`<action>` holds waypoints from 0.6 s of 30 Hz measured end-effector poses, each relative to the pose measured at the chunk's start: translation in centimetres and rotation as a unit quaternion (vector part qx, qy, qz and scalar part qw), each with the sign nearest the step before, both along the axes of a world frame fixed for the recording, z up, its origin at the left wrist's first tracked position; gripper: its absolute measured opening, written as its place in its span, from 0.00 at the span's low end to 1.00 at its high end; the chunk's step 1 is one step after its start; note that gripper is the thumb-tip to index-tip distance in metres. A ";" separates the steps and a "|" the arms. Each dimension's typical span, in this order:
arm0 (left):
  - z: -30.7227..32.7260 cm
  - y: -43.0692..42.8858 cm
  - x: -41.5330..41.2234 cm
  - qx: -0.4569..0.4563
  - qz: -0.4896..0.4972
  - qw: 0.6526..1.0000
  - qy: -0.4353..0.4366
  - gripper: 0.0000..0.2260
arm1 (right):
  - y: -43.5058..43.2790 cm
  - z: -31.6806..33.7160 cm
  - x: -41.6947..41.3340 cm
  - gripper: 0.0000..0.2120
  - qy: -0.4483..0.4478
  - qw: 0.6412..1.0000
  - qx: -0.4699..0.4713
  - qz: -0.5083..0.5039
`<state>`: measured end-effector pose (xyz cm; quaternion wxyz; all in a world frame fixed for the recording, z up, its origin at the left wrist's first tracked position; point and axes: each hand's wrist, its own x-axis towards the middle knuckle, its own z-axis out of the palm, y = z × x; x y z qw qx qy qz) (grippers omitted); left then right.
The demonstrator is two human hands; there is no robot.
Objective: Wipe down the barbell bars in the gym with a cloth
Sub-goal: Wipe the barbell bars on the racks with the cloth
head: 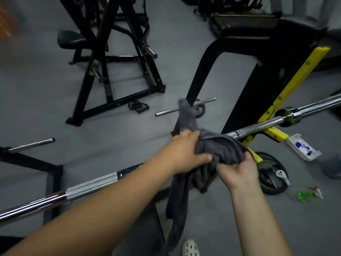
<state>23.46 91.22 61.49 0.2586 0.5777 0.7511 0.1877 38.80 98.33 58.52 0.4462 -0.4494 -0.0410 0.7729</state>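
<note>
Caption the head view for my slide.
A grey cloth bunched over the barbell bar, gripped by the left hand and right hand.

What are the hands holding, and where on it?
Both grip the grey cloth at its bunched middle over the barbell bar: left hand on top, right hand underneath.

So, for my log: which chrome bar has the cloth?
The long chrome barbell on yellow rack hooks; left hand and right hand hold the grey cloth on it. Shorter bars lie bare.
</note>
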 end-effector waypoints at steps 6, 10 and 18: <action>-2.5 0.3 0.4 -0.013 0.008 0.992 0.122 0.35 | -2.4 0.6 2.4 0.29 -0.515 0.719 0.467 0.009; -2.2 -0.2 -0.3 -0.037 -0.010 0.995 0.094 0.37 | 0.7 -0.2 -0.6 0.26 -0.587 0.347 0.647 0.342; -1.7 -9.1 -6.5 -0.179 0.011 0.962 0.206 0.34 | -0.2 0.4 -4.5 0.50 -0.552 0.138 0.678 0.464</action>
